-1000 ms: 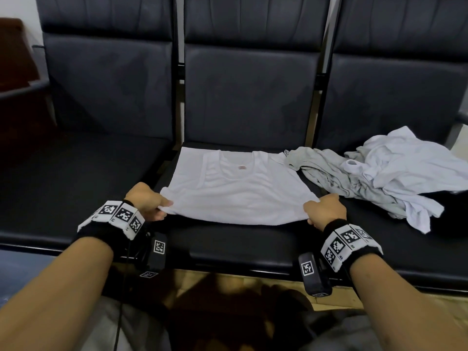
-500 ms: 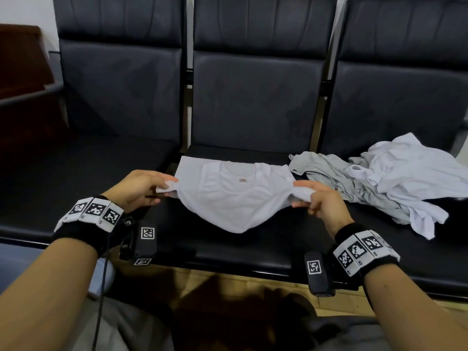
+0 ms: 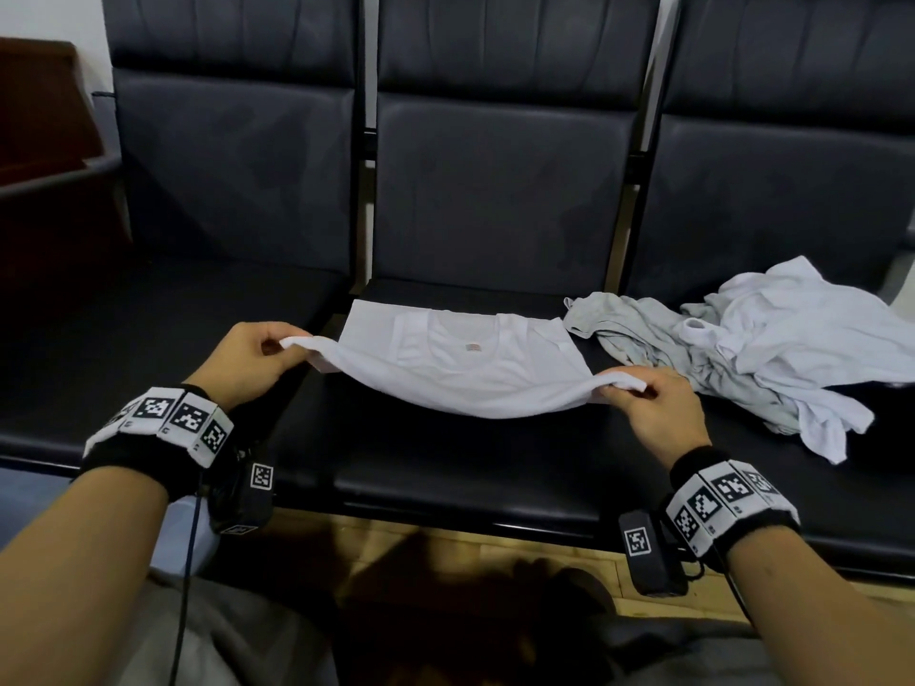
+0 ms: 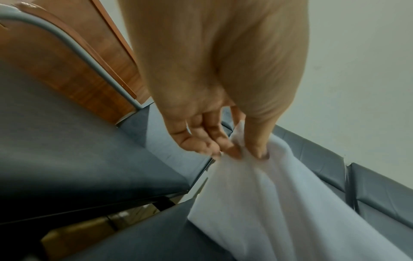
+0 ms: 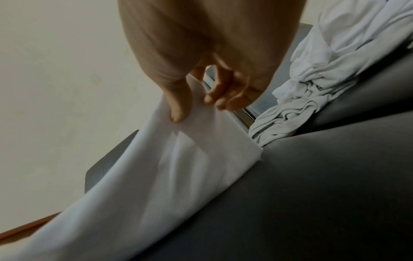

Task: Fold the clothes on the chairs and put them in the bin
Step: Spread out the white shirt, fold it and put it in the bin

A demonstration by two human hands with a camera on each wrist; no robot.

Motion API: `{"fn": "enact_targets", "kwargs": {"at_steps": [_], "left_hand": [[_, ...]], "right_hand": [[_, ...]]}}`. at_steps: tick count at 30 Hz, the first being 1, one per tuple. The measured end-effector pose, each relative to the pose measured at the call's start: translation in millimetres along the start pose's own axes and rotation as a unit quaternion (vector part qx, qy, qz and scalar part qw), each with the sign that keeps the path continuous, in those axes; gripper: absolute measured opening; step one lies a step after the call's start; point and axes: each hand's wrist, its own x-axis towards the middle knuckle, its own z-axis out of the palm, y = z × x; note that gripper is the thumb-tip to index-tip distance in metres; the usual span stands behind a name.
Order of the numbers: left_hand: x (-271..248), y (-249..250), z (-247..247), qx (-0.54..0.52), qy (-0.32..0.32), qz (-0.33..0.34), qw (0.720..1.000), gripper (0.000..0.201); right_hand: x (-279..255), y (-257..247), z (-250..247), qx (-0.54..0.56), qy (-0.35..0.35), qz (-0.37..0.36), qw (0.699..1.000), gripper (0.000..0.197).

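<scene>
A white tank top (image 3: 460, 368) lies on the middle black chair seat (image 3: 445, 462), neck label facing up. Its near hem is lifted off the seat and sags between my hands. My left hand (image 3: 277, 346) pinches the hem's left corner; the left wrist view shows my left hand (image 4: 243, 153) with thumb and fingers clamped on the white cloth (image 4: 279, 203). My right hand (image 3: 629, 391) pinches the right corner, and in the right wrist view my right hand (image 5: 192, 109) has its thumb on top of the cloth (image 5: 178, 167). No bin is in view.
A crumpled grey garment (image 3: 638, 334) and a rumpled white one (image 3: 802, 339) lie heaped on the right chair seat. The left seat (image 3: 163, 339) is bare. A brown wooden cabinet (image 3: 44, 141) stands at far left. Wooden floor (image 3: 445, 537) shows below the seats.
Both hands have lifted the tank top's near hem off the seat and carried it up and toward the chair back; before, it lay flat with my hands at its front corners.
</scene>
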Motion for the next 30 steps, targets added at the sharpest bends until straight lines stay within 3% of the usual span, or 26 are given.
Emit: {"fn": "enact_targets", "kwargs": {"at_steps": [3, 7, 11, 14, 15, 19, 23, 26, 30], "left_hand": [[-1, -1, -1, 0.052, 0.008, 0.021, 0.998, 0.014], [-6, 3, 1, -0.178, 0.018, -0.025, 0.984, 0.012], [-14, 6, -4, -0.248, 0.033, -0.045, 0.967, 0.013], [-16, 5, -9, -0.230, 0.008, -0.074, 0.970, 0.044], [-15, 3, -10, -0.222, 0.004, -0.084, 0.971, 0.045], [-1, -5, -7, -0.224, 0.021, -0.113, 0.968, 0.018], [24, -16, -1, -0.201, 0.025, -0.109, 0.973, 0.014], [52, -17, 8, -0.097, 0.032, -0.084, 0.991, 0.020], [105, -29, 25, 0.027, 0.048, -0.086, 0.995, 0.028]], "right_hand": [[-4, -5, -1, 0.023, -0.002, 0.010, 1.000, 0.019], [-8, -12, -1, 0.173, -0.037, 0.012, 0.984, 0.023], [-9, -16, -1, 0.218, -0.031, 0.019, 0.975, 0.040], [-9, -19, 0, 0.243, -0.028, 0.035, 0.969, 0.012], [-8, -19, 2, 0.251, -0.030, 0.035, 0.967, 0.014], [2, -21, 13, 0.240, -0.013, 0.080, 0.967, 0.015], [29, -11, 24, 0.212, 0.048, 0.142, 0.966, 0.015], [55, 4, 36, 0.175, 0.041, 0.161, 0.970, 0.005], [87, 21, 62, 0.086, 0.060, 0.157, 0.982, 0.022]]}}
